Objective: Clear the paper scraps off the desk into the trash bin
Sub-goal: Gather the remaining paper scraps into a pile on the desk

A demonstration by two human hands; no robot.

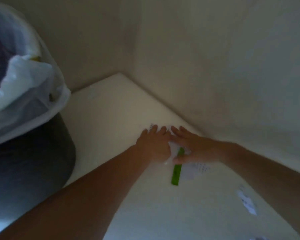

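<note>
Two bare arms reach out over the white table (pixel 111 118). Near the front, on the right, lies one paper scrap (pixel 247 201) with print on it. Farther in, another paper scrap (pixel 196 171) lies just beside a green ruler (pixel 177 172). The right hand (pixel 194 146) lies flat with fingers spread, its thumb on the ruler. The left hand (pixel 154 144) lies flat next to it, fingers on a small scrap (pixel 150 126). To the left stands the trash bin (pixel 33 161), dark, with a white bag (pixel 24 87) in it.

the print on the paper scraps (pixel 197 170) is too blurred to read.
</note>
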